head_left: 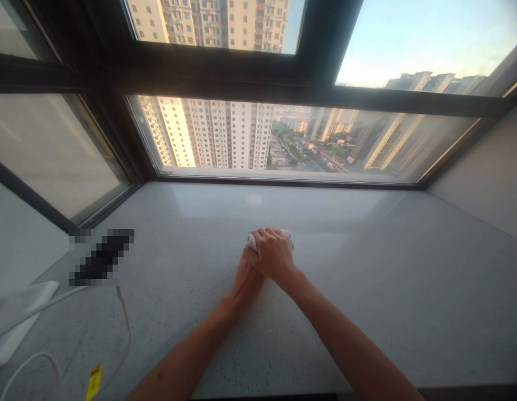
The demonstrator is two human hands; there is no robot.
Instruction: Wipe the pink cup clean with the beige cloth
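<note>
A small white cloth (253, 240) lies bunched on the grey speckled window sill (367, 267), near its middle. My right hand (273, 253) lies on top of it with the fingers curled over the cloth. My left hand (245, 281) sits under and just behind the right one, pressed against it; its fingers are mostly hidden. Only the edges of the cloth show past my fingers.
A dark-framed window (283, 142) runs along the far edge of the sill, with a side pane at the left. At the near left lie a white flat device (16, 314), a white cable (125, 323) with a yellow tag (93, 381), and a blurred dark object (102, 257).
</note>
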